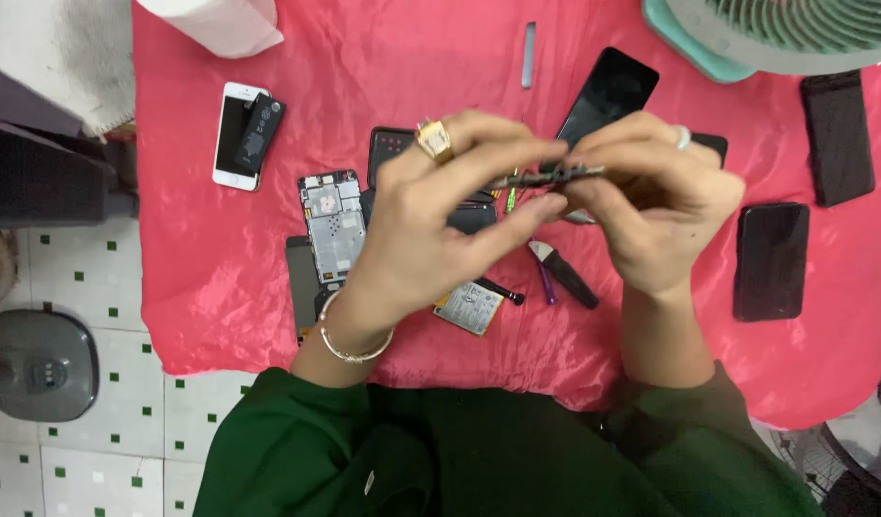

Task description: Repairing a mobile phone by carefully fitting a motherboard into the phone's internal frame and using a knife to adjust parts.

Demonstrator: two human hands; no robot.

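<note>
Both forearms rise from the lower middle of the frame, clad in dark green sleeves pushed back to leave the wrists bare. The left hand sits just left of centre, back toward the camera, wrist bent and fingers stretched rightward; its thumb and fingertips close together in a pinch near the middle of the frame. 1 gold ring shows on a finger near the top, and 1 thin bangle circles the wrist. The right hand sits right of centre, fingers curled leftward and pinched shut, meeting the left fingertips. 1 pale ring shows on a finger at its upper edge.
</note>
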